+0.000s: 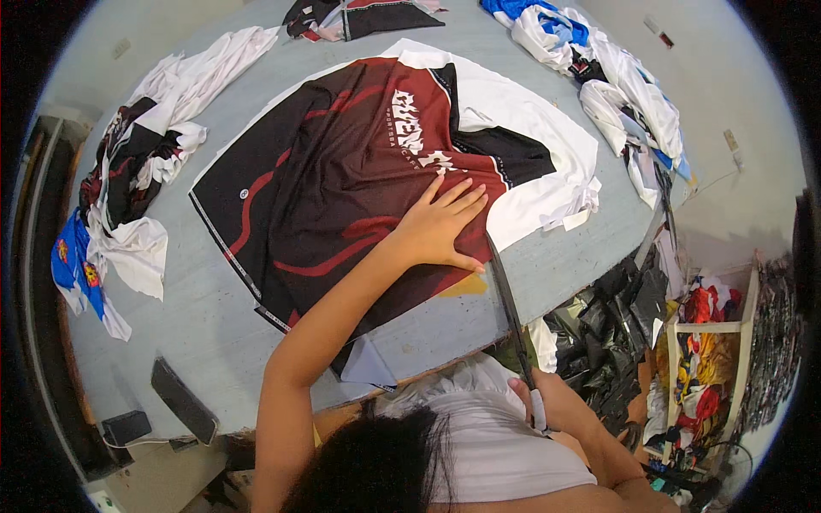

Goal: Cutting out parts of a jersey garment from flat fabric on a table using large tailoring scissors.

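Observation:
My left hand (436,227) lies with fingers spread on a maroon and black printed fabric piece (333,197) with white lettering and red wavy stripes. White fabric (526,162) shows beneath it, with a black section at the upper right. Near the table's front edge my right hand (552,402) grips long dark scissors (511,312) with light-wrapped handles. Their blades reach up to the fabric's right edge, just right of my left hand. A yellow piece (462,285) peeks out below the maroon fabric.
Fabric piles lie on the grey table (145,342) at left (145,248), far (372,19) and right (641,103). A dark phone-like slab (182,402) and small box (126,427) sit front left. Black plastic (590,333) and a shelf of cloth (710,327) are at right.

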Motion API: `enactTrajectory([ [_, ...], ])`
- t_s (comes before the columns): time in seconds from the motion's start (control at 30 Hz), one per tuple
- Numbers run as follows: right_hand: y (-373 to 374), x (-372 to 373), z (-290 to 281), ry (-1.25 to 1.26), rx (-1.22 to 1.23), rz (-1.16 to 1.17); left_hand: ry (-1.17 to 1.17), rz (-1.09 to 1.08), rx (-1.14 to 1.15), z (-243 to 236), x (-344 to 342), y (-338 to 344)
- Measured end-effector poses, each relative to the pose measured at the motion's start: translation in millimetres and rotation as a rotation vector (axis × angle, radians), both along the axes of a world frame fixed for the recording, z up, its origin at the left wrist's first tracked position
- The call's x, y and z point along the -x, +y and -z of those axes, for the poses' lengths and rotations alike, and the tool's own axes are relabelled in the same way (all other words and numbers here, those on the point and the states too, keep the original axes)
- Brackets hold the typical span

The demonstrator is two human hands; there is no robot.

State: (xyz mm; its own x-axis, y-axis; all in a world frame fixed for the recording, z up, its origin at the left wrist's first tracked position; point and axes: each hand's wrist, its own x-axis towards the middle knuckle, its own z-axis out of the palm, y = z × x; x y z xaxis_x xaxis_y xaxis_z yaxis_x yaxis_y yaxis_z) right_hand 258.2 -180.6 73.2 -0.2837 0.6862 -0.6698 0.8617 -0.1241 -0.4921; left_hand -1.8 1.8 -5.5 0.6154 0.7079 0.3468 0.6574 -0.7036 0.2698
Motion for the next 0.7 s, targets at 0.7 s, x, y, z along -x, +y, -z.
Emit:
enactTrajectory([
  [0.7,12.0,51.1,-11.0,0.128,0.192,0.334,-0.024,0.001,-0.014,4.4,-0.1,0.9],
])
